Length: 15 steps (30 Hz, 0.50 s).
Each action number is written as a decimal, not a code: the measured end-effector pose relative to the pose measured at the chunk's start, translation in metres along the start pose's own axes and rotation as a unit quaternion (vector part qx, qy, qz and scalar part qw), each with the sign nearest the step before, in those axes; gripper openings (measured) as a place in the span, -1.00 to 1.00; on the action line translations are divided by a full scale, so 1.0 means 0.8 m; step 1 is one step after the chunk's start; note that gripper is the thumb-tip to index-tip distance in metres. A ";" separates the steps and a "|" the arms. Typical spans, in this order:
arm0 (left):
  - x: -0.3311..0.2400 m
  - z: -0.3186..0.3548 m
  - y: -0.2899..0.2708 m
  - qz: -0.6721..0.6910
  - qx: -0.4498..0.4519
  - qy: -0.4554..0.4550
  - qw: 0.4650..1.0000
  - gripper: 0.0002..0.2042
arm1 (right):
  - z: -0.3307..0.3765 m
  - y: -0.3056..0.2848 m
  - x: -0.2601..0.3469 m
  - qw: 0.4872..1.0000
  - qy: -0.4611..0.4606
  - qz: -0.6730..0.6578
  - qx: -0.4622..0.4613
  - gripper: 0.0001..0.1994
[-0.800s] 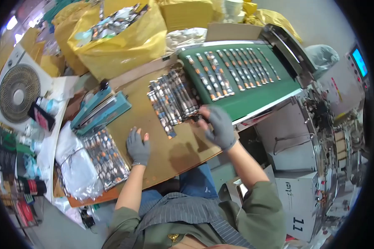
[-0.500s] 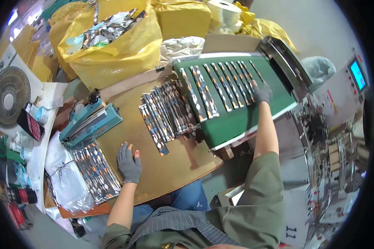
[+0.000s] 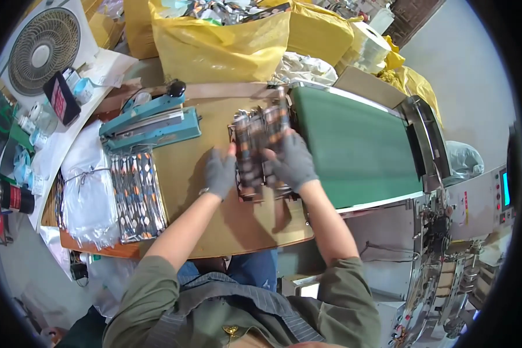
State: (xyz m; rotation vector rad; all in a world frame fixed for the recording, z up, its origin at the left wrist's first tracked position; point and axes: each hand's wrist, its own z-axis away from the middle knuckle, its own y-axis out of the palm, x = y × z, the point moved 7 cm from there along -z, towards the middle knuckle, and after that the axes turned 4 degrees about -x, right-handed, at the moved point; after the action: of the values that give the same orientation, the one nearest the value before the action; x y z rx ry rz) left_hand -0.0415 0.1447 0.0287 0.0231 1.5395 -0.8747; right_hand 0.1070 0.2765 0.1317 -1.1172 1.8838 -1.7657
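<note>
A bunch of long, narrow packets (image 3: 250, 153), black with orange and white diamonds, is smeared by motion above the table between my hands. My right hand (image 3: 296, 162), in a grey glove with bare fingertips, is closed on the bunch's right side. Along the left edge, my left hand (image 3: 219, 173), gloved alike, has its fingers stretched out beside the packets. Whether it touches them is hard to tell. More such packets lie beneath the bunch, mostly hidden. To the right, the green conveyor belt (image 3: 359, 151) has a bare surface.
A teal hand sealer (image 3: 151, 124) stands at the table's back left. In front of it lie a row of similar packets (image 3: 138, 197) and tied clear plastic bags (image 3: 88, 194). Yellow sacks (image 3: 220, 49) crowd the far side; a machine housing (image 3: 426, 139) borders the belt's right end.
The packets on the green belt are gone from it. My right hand has moved left from the belt to the bunch, and my left hand has come right towards it. The view has shifted.
</note>
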 end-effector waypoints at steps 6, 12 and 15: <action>-0.007 -0.014 0.044 0.002 -0.137 0.130 0.982 -0.30 | -0.067 0.077 -0.086 0.934 0.335 -0.122 -0.026 -0.09; 0.000 -0.029 0.027 0.431 0.213 -0.245 0.842 -0.38 | -0.050 0.130 0.030 0.898 0.210 -0.359 0.144 -0.28; 0.043 -0.038 -0.007 0.268 0.162 -0.169 0.935 -0.28 | 0.001 0.182 0.074 0.650 0.258 -0.690 0.185 -0.50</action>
State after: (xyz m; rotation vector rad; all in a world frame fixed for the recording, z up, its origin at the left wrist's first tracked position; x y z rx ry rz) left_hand -0.0767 0.1406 -0.0010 0.4874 0.9794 -0.6389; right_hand 0.0234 0.2228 0.0095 -2.2971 0.3805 -3.2608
